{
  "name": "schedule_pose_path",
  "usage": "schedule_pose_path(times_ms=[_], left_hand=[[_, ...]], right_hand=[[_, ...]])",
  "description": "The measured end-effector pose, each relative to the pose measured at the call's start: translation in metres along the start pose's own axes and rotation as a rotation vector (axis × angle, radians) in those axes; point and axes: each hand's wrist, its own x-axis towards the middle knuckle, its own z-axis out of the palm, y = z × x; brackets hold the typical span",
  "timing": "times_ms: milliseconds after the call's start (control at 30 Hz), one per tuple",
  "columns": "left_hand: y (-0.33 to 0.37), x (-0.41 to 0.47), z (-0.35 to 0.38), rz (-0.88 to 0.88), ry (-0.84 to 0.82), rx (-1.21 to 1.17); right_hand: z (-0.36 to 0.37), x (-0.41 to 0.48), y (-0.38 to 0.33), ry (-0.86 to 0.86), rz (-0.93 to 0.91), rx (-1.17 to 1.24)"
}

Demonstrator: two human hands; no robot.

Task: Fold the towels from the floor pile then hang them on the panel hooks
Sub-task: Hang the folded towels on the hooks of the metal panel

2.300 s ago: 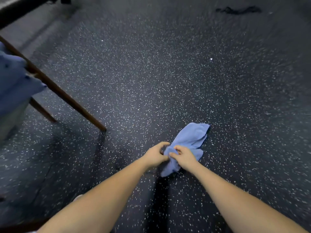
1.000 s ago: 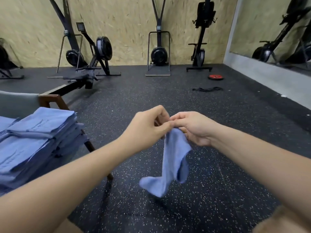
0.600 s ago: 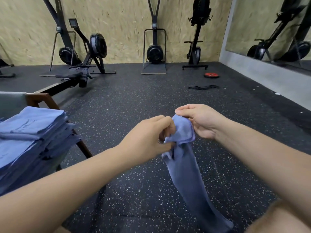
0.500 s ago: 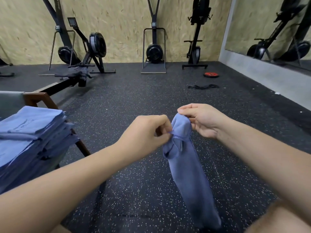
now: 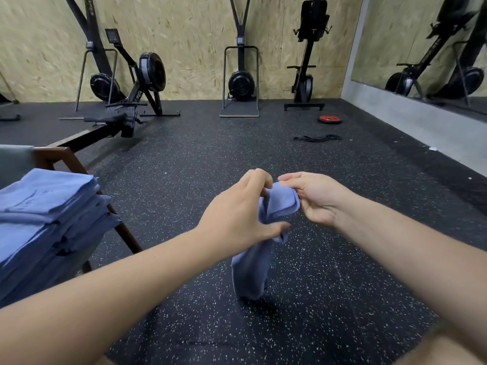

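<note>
A small blue towel (image 5: 253, 270) hangs in the air in front of me, bunched and narrow, its lower end above the speckled floor. My left hand (image 5: 237, 214) grips the towel's upper part, fingers curled round the cloth. My right hand (image 5: 313, 198) pinches the towel's top hem just to the right. A stack of several folded blue towels (image 5: 44, 227) lies on a chair at the left. No panel or hooks are in view.
The chair's wooden frame (image 5: 66, 162) stands at the left. A rowing machine (image 5: 126, 101) and other gym machines (image 5: 241, 80) line the far plywood wall. A red weight plate (image 5: 329, 119) and a black band (image 5: 317, 138) lie on the floor. A mirror wall (image 5: 434, 48) is at the right.
The towel was picked up off the floor and lifted to chest height. In the last half second my hands drew slightly apart along the top edge, and the hanging end swung left.
</note>
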Motion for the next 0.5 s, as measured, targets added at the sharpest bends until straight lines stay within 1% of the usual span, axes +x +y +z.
schedule_pose_path(times_ms=[67,167,233,300,333,400,433,500], left_hand=[[-0.004,0.004,0.002,0.025,0.031,0.042],[-0.007,0.008,-0.003,0.087,0.136,0.002],[-0.007,0.010,-0.010,0.080,0.197,-0.038],[-0.008,0.012,-0.017,0.051,0.211,-0.086],[-0.010,0.014,-0.020,0.024,0.204,-0.117],[-0.016,0.019,-0.025,-0.044,0.177,-0.184],[-0.021,0.021,-0.026,-0.081,0.157,-0.208],[-0.028,0.024,-0.028,-0.144,0.101,-0.246]], right_hand=[[0.002,0.000,0.001,-0.008,0.001,-0.007],[0.004,-0.001,0.002,-0.035,0.018,0.047],[0.003,-0.001,0.002,-0.051,0.018,0.078],[0.000,-0.003,0.002,-0.091,0.025,0.024],[-0.002,-0.004,0.003,-0.119,0.035,-0.044],[-0.005,-0.010,0.004,-0.173,0.019,-0.284],[-0.006,-0.013,0.006,-0.189,-0.033,-0.427],[-0.006,-0.017,0.007,-0.195,-0.209,-0.659]])
